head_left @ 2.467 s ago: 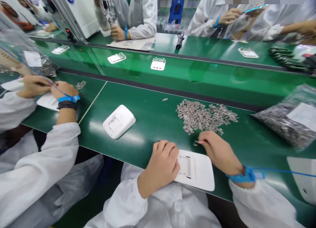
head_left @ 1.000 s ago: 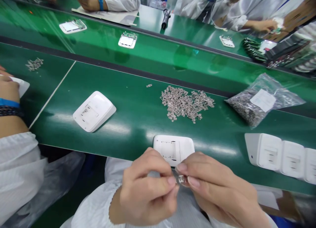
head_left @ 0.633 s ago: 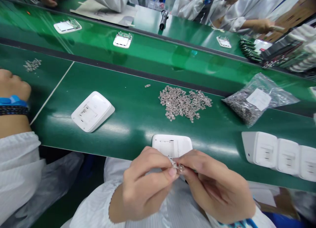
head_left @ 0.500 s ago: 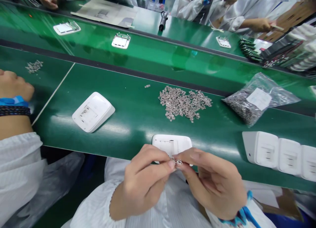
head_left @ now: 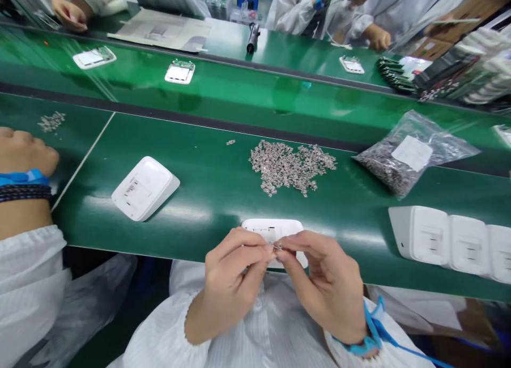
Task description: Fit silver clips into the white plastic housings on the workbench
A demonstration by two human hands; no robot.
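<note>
My left hand [head_left: 237,280] and my right hand [head_left: 325,283] meet at the bench's front edge, both pinched closed. Between their fingertips is a small silver metal clip [head_left: 277,246], mostly covered by the fingers. Just behind and beneath them lies a white plastic housing [head_left: 275,225] with slots in its face, partly hidden by my hands. Beyond it spreads a heap of small metal clips [head_left: 291,163], with one small piece [head_left: 230,142] lying apart on the left. A second white housing [head_left: 144,188] rests tilted on the bench to the left.
A clear bag of metal parts [head_left: 413,155] lies at the right, behind a row of white housings [head_left: 430,235]. Another person's hand [head_left: 27,150] is at the left. Across the bench, a green conveyor belt [head_left: 235,89] carries white boards [head_left: 179,72]; people sit beyond it.
Both hands have drawn slightly left and changed their pinch; the metal clip is turned and shows less now. The view has shifted a little. Across the bench, a co-worker's hand has moved.
</note>
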